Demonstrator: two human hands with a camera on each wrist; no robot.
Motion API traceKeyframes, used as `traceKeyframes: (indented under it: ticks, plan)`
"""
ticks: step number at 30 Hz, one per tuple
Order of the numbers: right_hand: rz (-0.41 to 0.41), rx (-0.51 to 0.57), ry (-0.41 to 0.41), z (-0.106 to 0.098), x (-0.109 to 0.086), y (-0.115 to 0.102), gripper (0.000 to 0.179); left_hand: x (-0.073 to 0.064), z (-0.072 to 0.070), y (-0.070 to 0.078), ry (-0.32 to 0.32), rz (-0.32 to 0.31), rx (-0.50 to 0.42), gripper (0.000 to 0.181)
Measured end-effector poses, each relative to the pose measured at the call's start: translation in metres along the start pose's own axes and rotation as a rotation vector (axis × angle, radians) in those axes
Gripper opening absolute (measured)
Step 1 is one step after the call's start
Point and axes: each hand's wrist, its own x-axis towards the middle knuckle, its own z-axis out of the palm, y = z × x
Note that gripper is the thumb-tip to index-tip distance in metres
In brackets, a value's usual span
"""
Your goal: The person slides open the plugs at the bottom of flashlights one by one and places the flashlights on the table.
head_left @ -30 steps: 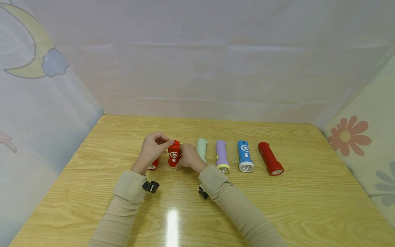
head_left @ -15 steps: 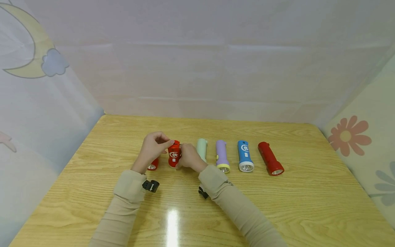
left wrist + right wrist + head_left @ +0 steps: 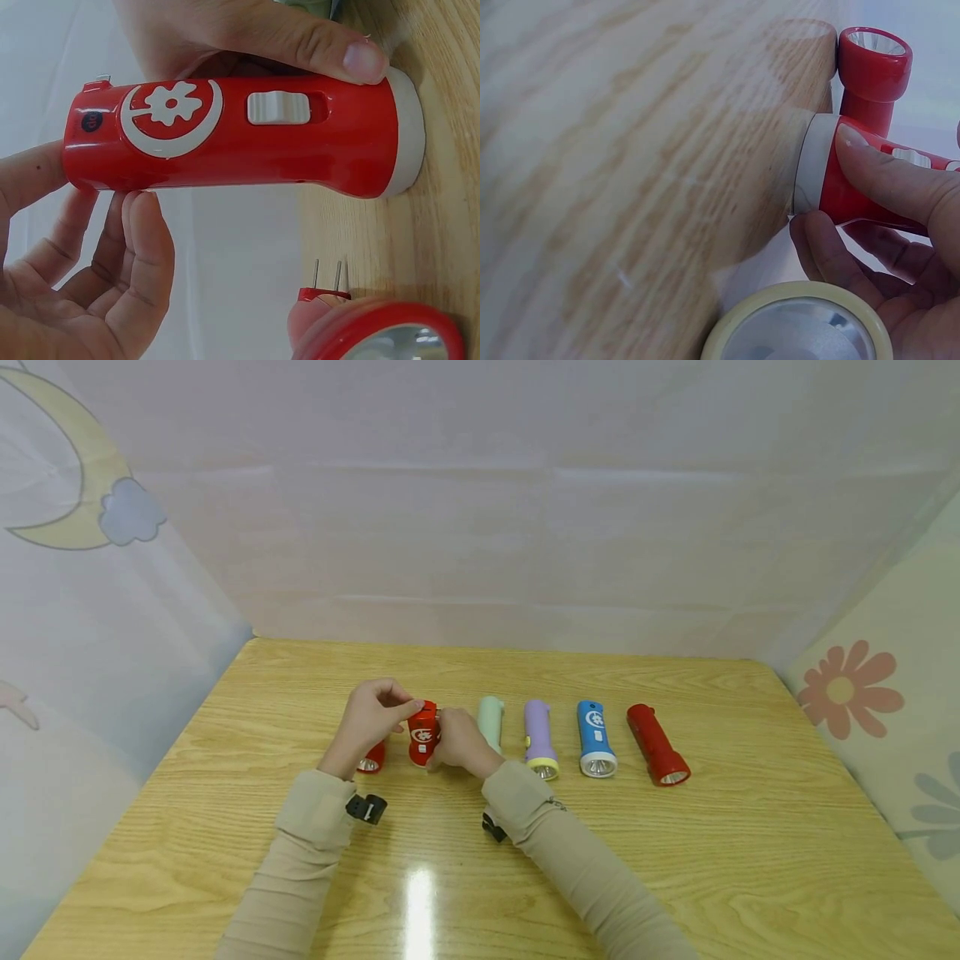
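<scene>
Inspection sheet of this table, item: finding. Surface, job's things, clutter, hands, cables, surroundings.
Surface: wood-grain table, bright reflection near the front.
Job's things: white-rimmed red flashlight, held upright, lens end down.
Clutter: only other flashlights, spaced along a row: left red flashlight and green flashlight, both partly hidden in the head view; purple flashlight; blue flashlight; far-right red flashlight.
Hands: left hand holds the tail end; right hand grips near the lens end.
Cables: nothing seen.
Surroundings: pale backdrop behind; moon print left, red flower print right.
</scene>
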Motion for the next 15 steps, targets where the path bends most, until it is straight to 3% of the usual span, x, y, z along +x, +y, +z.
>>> traceKeyframes:
  ticks: [15]
  plan:
    - [-0.006, 0.030, -0.004, 0.0008, -0.0006, -0.0004, 0.050, -0.0034, -0.0025, 0.0046, -0.003, 0.032, 0.061, 0.016]
